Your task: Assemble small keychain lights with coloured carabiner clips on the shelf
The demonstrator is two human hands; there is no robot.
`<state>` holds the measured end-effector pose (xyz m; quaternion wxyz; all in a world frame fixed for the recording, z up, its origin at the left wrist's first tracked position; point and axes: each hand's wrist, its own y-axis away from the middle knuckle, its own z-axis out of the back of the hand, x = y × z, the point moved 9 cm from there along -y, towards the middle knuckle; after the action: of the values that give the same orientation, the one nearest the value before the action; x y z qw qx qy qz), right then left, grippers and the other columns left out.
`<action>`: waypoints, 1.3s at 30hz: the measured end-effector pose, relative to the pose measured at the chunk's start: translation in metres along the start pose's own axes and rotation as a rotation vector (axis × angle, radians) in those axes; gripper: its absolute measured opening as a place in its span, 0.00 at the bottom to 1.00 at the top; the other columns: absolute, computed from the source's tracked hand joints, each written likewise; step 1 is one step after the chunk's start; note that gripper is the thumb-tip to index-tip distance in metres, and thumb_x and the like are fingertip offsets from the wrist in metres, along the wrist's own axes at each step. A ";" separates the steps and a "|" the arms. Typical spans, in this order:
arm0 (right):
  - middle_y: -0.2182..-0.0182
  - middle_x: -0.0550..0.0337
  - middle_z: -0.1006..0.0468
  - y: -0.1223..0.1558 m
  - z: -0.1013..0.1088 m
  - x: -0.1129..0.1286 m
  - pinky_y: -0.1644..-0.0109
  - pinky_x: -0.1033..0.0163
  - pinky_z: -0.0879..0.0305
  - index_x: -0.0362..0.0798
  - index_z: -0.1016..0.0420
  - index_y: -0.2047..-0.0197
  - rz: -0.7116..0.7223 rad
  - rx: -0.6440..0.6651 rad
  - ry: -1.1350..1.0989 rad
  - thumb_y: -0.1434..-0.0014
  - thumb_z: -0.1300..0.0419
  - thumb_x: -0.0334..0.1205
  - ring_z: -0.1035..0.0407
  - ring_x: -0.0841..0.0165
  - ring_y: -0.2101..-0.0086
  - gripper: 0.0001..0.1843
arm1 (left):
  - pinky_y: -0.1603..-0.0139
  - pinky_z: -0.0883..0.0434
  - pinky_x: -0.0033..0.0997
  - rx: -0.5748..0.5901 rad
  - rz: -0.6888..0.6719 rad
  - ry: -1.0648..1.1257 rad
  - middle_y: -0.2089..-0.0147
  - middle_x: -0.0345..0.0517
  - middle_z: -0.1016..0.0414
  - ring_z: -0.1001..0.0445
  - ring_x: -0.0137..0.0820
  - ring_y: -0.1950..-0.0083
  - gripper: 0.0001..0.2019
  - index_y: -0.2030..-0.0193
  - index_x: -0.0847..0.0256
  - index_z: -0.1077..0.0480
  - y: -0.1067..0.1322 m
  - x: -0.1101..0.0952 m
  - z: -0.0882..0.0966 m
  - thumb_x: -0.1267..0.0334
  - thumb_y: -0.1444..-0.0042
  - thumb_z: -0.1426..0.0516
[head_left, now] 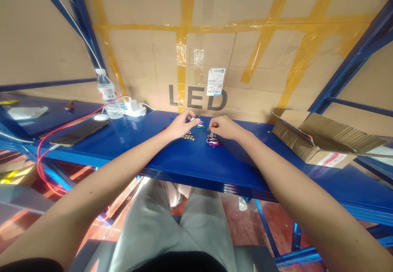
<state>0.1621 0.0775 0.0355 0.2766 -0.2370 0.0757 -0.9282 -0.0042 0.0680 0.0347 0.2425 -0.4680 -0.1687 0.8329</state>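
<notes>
Both of my arms reach forward over a blue metal shelf (196, 161). My left hand (181, 125) has its fingers curled in a pinch on a small purple carabiner clip (194, 120). My right hand (221, 127) is closed in a loose fist just to the right, its fingertips on something too small to make out. Below the right hand lie purple and pink carabiner clips (213, 142). Small silver rings (188, 137) lie under the left hand.
A water bottle (107, 94), a white charger (134, 107) and a phone (80, 133) on a red cable sit at the left. An open cardboard box (325, 141) lies at the right. A taped cardboard wall marked LED (199, 96) stands behind.
</notes>
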 end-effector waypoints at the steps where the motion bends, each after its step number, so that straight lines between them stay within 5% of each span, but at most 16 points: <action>1: 0.67 0.57 0.18 0.000 -0.001 -0.001 0.63 0.64 0.37 0.46 0.22 0.66 0.003 0.022 0.033 0.42 0.41 0.30 0.28 0.66 0.66 0.06 | 0.53 0.33 0.34 -0.005 -0.002 0.004 0.61 0.43 0.29 0.30 0.34 0.58 0.17 0.57 0.59 0.33 -0.001 0.003 0.002 0.47 0.39 0.40; 7: 0.64 0.55 0.18 -0.004 -0.009 0.010 0.62 0.64 0.39 0.47 0.22 0.68 0.037 0.076 0.218 0.40 0.41 0.28 0.28 0.65 0.65 0.08 | 0.62 0.35 0.31 0.001 0.123 0.098 0.65 0.40 0.31 0.33 0.31 0.66 0.08 0.54 0.57 0.33 -0.008 0.029 0.008 0.57 0.34 0.46; 12: 0.67 0.55 0.19 -0.007 -0.015 0.015 0.64 0.63 0.42 0.48 0.25 0.74 0.042 0.113 0.302 0.40 0.42 0.28 0.29 0.66 0.68 0.12 | 0.54 0.31 0.35 -0.001 -0.003 0.033 0.62 0.44 0.26 0.29 0.33 0.61 0.08 0.54 0.60 0.28 -0.011 0.022 0.016 0.62 0.38 0.44; 19: 0.64 0.54 0.17 -0.003 -0.011 0.012 0.64 0.63 0.41 0.48 0.21 0.69 0.032 0.110 0.257 0.39 0.41 0.31 0.28 0.65 0.66 0.10 | 0.60 0.30 0.33 -0.132 0.053 -0.162 0.66 0.41 0.26 0.27 0.33 0.67 0.18 0.45 0.58 0.28 -0.007 0.024 0.059 0.63 0.43 0.43; 23: 0.64 0.54 0.18 -0.003 0.000 0.008 0.62 0.62 0.39 0.48 0.20 0.68 0.051 0.012 0.241 0.36 0.43 0.34 0.28 0.64 0.65 0.11 | 0.60 0.32 0.34 -0.159 0.166 -0.412 0.70 0.46 0.25 0.28 0.37 0.67 0.04 0.67 0.59 0.25 -0.007 0.044 0.091 0.65 0.51 0.40; 27: 0.64 0.54 0.18 -0.001 0.007 -0.003 0.61 0.62 0.37 0.48 0.20 0.68 0.014 -0.017 0.208 0.36 0.43 0.35 0.28 0.64 0.65 0.11 | 0.61 0.33 0.36 -0.120 0.307 -0.547 0.75 0.48 0.28 0.29 0.40 0.68 0.04 0.78 0.58 0.30 -0.004 0.074 0.112 0.67 0.58 0.38; 32: 0.65 0.54 0.18 0.000 0.010 -0.014 0.64 0.62 0.38 0.47 0.22 0.68 -0.059 -0.015 0.166 0.35 0.43 0.37 0.29 0.65 0.67 0.12 | 0.65 0.35 0.36 0.043 0.404 -0.564 0.78 0.46 0.31 0.29 0.39 0.72 0.04 0.79 0.58 0.27 0.002 0.091 0.105 0.69 0.61 0.37; 39: 0.65 0.55 0.19 0.000 0.007 -0.013 0.64 0.62 0.38 0.47 0.23 0.69 -0.038 -0.004 0.138 0.37 0.43 0.36 0.29 0.65 0.67 0.11 | 0.72 0.33 0.36 0.199 0.501 -0.569 0.81 0.49 0.27 0.30 0.37 0.80 0.03 0.79 0.59 0.27 0.008 0.086 0.091 0.67 0.58 0.41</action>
<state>0.1745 0.0845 0.0364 0.2527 -0.1745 0.0921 -0.9472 -0.1230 0.1052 0.0168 0.0192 -0.2192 -0.0279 0.9751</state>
